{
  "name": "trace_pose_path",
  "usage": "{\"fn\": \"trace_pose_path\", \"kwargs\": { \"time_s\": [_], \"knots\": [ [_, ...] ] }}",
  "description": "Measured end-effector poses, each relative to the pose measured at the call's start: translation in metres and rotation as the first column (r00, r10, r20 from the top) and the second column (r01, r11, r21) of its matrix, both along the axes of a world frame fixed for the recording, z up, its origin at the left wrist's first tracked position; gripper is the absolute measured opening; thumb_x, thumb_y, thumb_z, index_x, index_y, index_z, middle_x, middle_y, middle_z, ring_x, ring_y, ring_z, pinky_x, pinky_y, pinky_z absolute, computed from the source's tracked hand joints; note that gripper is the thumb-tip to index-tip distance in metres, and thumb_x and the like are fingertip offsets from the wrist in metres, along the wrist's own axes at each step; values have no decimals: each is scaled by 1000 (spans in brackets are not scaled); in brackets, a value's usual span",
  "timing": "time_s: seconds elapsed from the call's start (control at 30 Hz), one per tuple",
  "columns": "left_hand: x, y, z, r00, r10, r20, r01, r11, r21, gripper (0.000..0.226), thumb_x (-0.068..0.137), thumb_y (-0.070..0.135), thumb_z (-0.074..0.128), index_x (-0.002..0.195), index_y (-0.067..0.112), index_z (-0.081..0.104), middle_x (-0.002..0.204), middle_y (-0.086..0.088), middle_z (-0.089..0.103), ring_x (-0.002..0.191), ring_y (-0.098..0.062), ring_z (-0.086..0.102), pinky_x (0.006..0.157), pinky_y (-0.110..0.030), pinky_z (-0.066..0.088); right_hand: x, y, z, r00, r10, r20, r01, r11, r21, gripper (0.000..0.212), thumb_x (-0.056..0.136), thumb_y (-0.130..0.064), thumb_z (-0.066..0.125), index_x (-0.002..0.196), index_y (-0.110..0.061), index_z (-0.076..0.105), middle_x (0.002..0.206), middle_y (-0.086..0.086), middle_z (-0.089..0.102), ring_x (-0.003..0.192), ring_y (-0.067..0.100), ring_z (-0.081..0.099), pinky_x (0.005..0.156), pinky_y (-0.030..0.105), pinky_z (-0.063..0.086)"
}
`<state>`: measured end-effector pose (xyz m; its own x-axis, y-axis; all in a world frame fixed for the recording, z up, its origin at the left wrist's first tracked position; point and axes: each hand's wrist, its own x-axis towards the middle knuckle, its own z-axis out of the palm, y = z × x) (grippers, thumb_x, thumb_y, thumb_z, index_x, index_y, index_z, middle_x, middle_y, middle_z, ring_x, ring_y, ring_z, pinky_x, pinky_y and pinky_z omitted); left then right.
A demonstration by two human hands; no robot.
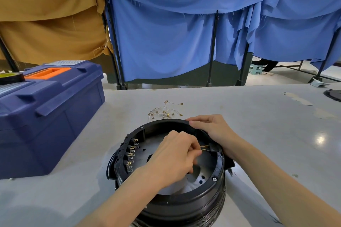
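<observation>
Right hand grips housing rim to steady it while left hand pinches brass terminals inside.

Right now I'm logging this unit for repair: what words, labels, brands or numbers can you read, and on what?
No text can be read anywhere in this view.
Black round housing, gripped by the right hand: no label shows.
Brass terminals pinched by the left hand: too small for markings.
Blue toolbox: no lettering shows.
Tape roll on it: nothing legible.
</observation>
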<state>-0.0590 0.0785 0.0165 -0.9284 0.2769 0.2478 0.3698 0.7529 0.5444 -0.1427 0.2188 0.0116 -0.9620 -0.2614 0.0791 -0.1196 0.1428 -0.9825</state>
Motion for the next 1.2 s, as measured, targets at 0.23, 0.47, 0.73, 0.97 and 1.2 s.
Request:
{"fn": "trace_pose_path", "kwargs": {
  "time_s": [0.23, 0.47, 0.73, 0.97, 1.2],
  "knots": [
    [0, -1, 1, 1000, -10, -3, 10, 1000, -2, 16, 96, 20, 56, 85, 16, 67, 63, 2, 68, 51, -7, 64, 74, -34, 57, 0, 1, 0, 1000, 2, -5, -2, 1000, 5, 14, 90, -14, 67, 93, -19, 79, 93, 0, 77, 96, 16, 70, 88, 28, 54],
    [0, 1, 1, 1000, -17, 0, 17, 1000, -1, 17, 95, 19, 57, 79, 20, 63, 59, 2, 66, 47, -8, 63, 67, -25, 56, 2, 0, 2, 1000, 6, -8, -6, 1000, 6, 14, 90, -12, 66, 96, -16, 79, 92, 0, 77, 93, 14, 70, 84, 23, 54],
    [2, 3, 4, 1000, -11, -18, 10, 998, -61, 19, 97, 22, 54, 84, 14, 66, 63, -4, 68, 56, -11, 63, 71, -34, 55, 4, -2, 4, 999, 1, -39, -1, 1000, -2, 18, 89, -8, 66, 85, -21, 77, 78, -8, 76, 73, -3, 69, 62, 7, 48],
    [7, 8, 13, 994, -28, -102, -5, 952, -308, 21, 100, 29, 49, 98, 15, 65, 76, -1, 60, 82, -26, 62, 83, -41, 49, 5, -4, 6, 999, -10, -42, 9, 1000, -19, 21, 89, -5, 66, 80, -21, 76, 72, -8, 74, 64, -4, 67, 56, 5, 45],
    [9, 8, 16, 990, -17, -140, -29, 948, -318, 22, 99, 30, 52, 106, 16, 67, 70, 3, 53, 83, -22, 65, 86, -37, 48, 5, -4, 7, 999, -15, -41, 14, 1000, -18, 20, 89, -6, 66, 80, -21, 76, 78, -3, 74, 62, -4, 66, 55, 6, 46]
  ]
}}
